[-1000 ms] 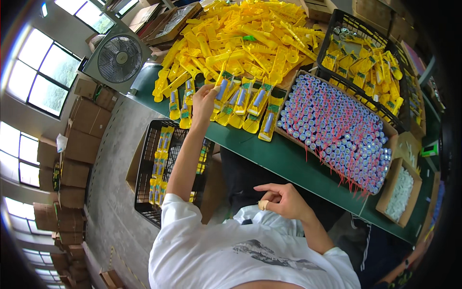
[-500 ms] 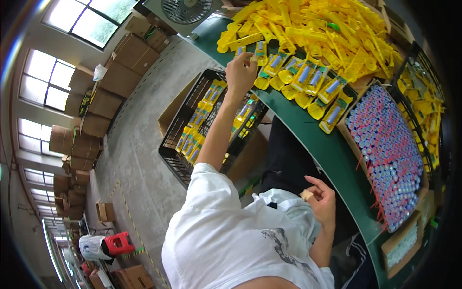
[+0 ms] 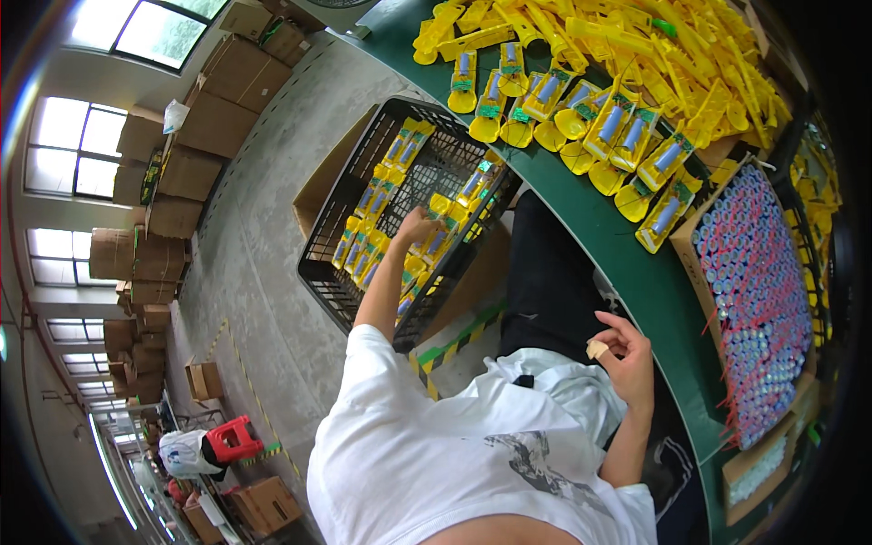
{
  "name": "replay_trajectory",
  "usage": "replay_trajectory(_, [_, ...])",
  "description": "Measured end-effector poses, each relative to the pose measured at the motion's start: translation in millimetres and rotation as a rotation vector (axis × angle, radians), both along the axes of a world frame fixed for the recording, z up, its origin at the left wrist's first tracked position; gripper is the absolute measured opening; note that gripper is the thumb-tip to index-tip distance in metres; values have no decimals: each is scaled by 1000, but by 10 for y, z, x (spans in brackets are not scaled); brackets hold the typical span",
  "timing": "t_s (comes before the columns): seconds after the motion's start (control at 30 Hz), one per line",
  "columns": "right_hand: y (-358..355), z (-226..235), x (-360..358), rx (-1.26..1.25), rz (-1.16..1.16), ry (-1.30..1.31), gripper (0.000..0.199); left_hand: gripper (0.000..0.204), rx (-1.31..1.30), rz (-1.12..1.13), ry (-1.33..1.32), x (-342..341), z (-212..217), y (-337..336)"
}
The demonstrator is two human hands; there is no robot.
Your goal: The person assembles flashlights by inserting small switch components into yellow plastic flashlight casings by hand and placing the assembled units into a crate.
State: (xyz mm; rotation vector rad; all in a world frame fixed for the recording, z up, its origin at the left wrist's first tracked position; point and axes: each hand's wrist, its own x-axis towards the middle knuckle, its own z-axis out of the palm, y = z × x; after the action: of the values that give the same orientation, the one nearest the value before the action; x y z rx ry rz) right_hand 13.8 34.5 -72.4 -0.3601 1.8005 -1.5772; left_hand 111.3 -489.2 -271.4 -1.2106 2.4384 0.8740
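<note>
My left hand reaches down into a black plastic crate, its fingers curled closed at a yellow casing. Its fingertips are partly hidden. Around it in the crate lie several more yellow casings, each with a bluish cylindrical cell. My right hand hovers near my lap, loosely open and holding nothing, with a tan wrap on one digit. Along the edge of the green table stands a row of yellow casings with cells and green circuit boards; one casing sits at its far left end.
A large heap of yellow plastic parts covers the table's far side. At the right, a carton holds many cells with red wires, beside a smaller box of whitish pieces. Cardboard boxes line the wall, and a red stool stands lower left.
My left hand has left the casing at the row's far left end and come back down into the crate. That casing stays on the table. The right hand has shifted slightly right.
</note>
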Motion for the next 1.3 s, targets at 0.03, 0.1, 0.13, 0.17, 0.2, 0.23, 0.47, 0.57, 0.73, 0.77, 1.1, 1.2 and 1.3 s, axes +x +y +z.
replay_trajectory(0.03, [-18, -2, -8, -18, 12, 3, 43, 66, -20, 43, 38, 27, -10, -10])
replay_trajectory(0.1, [-33, -41, -7, -44, 30, 25, 43, 60, -72, 127, 202, 50, -4, -12])
replay_trajectory(0.13, [-33, -46, 5, -46, 10, 10, 43, 57, -110, 170, 400, 69, 32, -30])
replay_trajectory(0.17, [-31, -33, 21, -50, 50, 41, 43, 54, -146, 212, 599, 118, 90, -65])
replay_trajectory(0.2, [-22, -18, 18, -45, 84, 77, 43, 46, -163, 256, 740, 82, 272, -24])
replay_trajectory(0.23, [-31, 56, 20, -47, 104, 89, 41, 38, -164, 296, 939, 48, 520, 11])
replay_trajectory(0.47, [-69, 67, 74, -224, 37, 122, 36, 32, 796, 730, 1389, -513, 1930, 1160])
replay_trajectory(0.57, [-87, 182, 62, -304, 3, 192, 42, 46, 1296, 521, 1325, -603, 2182, 2049])
replay_trajectory(0.73, [158, 358, -27, -401, -73, 410, 58, 65, 1748, 310, 903, -910, 2629, 3594])
replay_trajectory(0.77, [231, 359, -42, -427, -90, 403, 63, 68, 1716, 276, 847, -976, 2699, 3820])
replay_trajectory(1.1, [911, 305, 56, -321, -327, 528, 67, 70, 1428, -59, 586, -1023, 2721, 4635])
replay_trajectory(1.2, [967, 373, 77, -271, -409, 567, 65, 61, 1404, -60, 572, -789, 2636, 4712])
replay_trajectory(1.3, [973, 415, 121, -155, -310, 535, 62, 53, 1301, -111, 749, -736, 2546, 4728])
